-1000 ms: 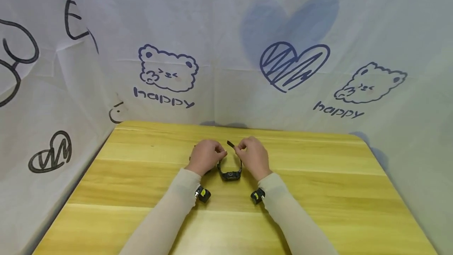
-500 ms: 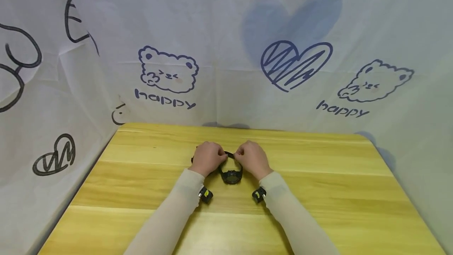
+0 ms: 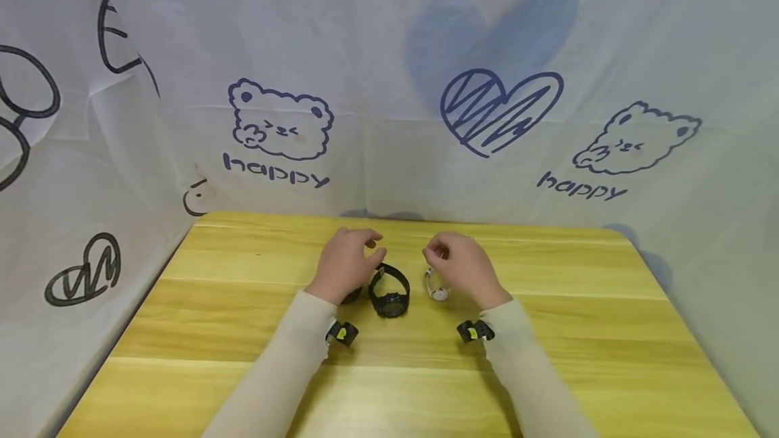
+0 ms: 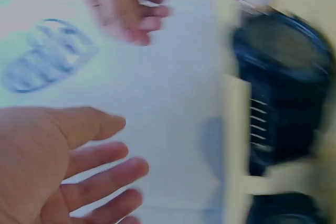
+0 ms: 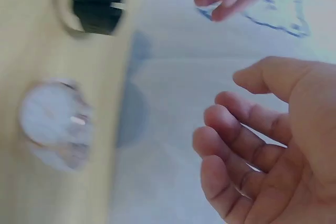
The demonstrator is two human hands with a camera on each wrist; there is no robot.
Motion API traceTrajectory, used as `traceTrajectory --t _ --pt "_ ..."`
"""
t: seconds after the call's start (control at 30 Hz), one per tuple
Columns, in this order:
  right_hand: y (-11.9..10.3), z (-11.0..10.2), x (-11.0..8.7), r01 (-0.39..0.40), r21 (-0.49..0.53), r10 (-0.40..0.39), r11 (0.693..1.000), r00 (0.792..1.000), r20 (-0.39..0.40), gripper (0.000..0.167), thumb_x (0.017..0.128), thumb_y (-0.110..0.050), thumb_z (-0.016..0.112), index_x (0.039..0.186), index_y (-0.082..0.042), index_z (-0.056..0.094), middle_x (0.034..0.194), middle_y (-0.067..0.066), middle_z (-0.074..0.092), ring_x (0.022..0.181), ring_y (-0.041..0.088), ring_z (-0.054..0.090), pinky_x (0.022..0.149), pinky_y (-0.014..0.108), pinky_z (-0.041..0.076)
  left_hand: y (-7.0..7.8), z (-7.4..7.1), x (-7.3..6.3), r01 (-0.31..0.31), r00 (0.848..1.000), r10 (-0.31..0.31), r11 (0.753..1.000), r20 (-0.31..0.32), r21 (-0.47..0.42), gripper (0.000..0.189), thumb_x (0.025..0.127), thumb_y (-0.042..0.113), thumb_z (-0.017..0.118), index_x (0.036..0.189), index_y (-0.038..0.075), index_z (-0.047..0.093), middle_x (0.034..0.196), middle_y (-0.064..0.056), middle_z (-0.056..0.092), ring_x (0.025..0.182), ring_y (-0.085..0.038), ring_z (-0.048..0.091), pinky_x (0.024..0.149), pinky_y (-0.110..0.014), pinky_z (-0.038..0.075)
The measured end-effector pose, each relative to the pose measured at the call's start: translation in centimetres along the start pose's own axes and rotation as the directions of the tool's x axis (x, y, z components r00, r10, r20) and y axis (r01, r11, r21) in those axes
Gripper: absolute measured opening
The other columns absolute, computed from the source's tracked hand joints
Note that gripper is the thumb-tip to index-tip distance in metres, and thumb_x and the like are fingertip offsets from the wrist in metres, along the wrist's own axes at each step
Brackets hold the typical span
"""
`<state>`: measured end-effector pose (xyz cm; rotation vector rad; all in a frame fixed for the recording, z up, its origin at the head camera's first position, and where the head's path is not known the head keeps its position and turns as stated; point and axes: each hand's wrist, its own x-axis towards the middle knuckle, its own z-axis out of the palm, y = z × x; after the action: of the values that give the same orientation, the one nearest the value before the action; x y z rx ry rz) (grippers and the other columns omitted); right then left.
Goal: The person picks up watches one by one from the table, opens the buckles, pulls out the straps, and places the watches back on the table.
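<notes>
A black wristwatch point(image 3: 391, 307) rests on the table between my hands, its strap forming a loop. Just left of that loop, my left hand point(image 3: 344, 264) hovers with fingers relaxed and holding nothing. Partly hidden beneath it is a second dark watch point(image 3: 351, 296). My right hand point(image 3: 465, 269) hangs over the right side with loosely bent fingers, also without anything in them. Below its fingertips lies a small watch point(image 3: 439, 295) with a white face and pale strap; its white dial point(image 5: 49, 114) appears blurred in the right wrist view.
The wooden table point(image 3: 389, 377) reaches back to a white cloth point(image 3: 389, 154) printed with hearts and bears. A dark camera band sits on each wrist, the left band point(image 3: 343, 332) and the right band point(image 3: 475, 331).
Both hands have let go of the black watch's strap and moved apart, left hand leftward, right hand rightward. The strap's raised end now lies in the loop, and the pale watch has come into sight.
</notes>
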<state>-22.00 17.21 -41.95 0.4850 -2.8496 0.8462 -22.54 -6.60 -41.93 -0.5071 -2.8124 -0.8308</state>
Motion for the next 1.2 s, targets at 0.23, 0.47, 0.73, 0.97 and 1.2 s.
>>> traceTrajectory --t 0.23,0.47,0.73,0.97,1.2 --pt "-0.3 -3.5 -2.2 0.093 -0.065 -0.092 0.994 0.996 0.017 0.006 0.097 -0.019 0.073 0.098 -0.014 0.075 0.093 -0.004 0.07 0.08 0.011 0.062 0.072 0.033 0.054 1.3 -5.5 -2.1 0.008 0.999 0.005 0.949 0.04 -0.315 0.039 0.1 0.032 0.07 0.136 0.016 0.068 0.112 0.004 0.073 0.104 -0.017 0.068 0.094 -0.043 0.055" --pt "-0.2 -4.3 -3.1 0.117 -0.111 -0.099 0.987 0.983 0.152 0.009 0.095 -0.017 0.074 0.102 -0.012 0.075 0.091 -0.005 0.068 0.08 0.012 0.061 0.074 0.033 0.054 1.4 -5.9 -2.6 -0.042 0.993 0.075 0.94 0.087 -0.337 0.036 0.1 0.028 0.07 0.133 0.013 0.067 0.121 0.0 0.071 0.11 -0.02 0.067 0.093 -0.042 0.057" --pt "0.8 -2.6 -2.8 0.07 -0.19 -0.015 0.979 0.961 0.276 0.018 0.095 -0.012 0.074 0.111 -0.006 0.074 0.092 0.0 0.07 0.081 0.013 0.063 0.073 0.036 0.055 1.3 -4.3 -2.6 -0.036 0.971 0.095 0.964 0.217 -0.263 0.036 0.099 0.03 0.072 0.131 0.013 0.069 0.128 -0.002 0.069 0.116 -0.022 0.064 0.097 -0.043 0.053" --pt "2.0 -1.2 -2.7 0.026 -0.23 0.057 0.973 0.937 0.346 0.013 0.097 -0.008 0.069 0.109 -0.01 0.075 0.098 0.001 0.072 0.082 0.014 0.062 0.077 0.038 0.055 1.3 -2.1 -2.6 -0.053 0.923 0.167 0.948 0.346 -0.314 0.033 0.1 0.029 0.07 0.127 0.01 0.071 0.126 -0.005 0.07 0.119 -0.025 0.063 0.102 -0.047 0.051" --pt "3.3 -0.5 -2.3 0.022 -0.215 0.063 0.976 0.922 0.381 0.013 0.098 -0.007 0.067 0.1 -0.017 0.075 0.096 -0.002 0.071 0.08 0.013 0.06 0.077 0.039 0.054 1.9 -0.4 -2.6 -0.029 0.875 0.188 0.94 0.446 -0.339 0.029 0.101 0.032 0.069 0.124 0.015 0.071 0.115 0.002 0.071 0.105 -0.014 0.064 0.094 -0.04 0.053"
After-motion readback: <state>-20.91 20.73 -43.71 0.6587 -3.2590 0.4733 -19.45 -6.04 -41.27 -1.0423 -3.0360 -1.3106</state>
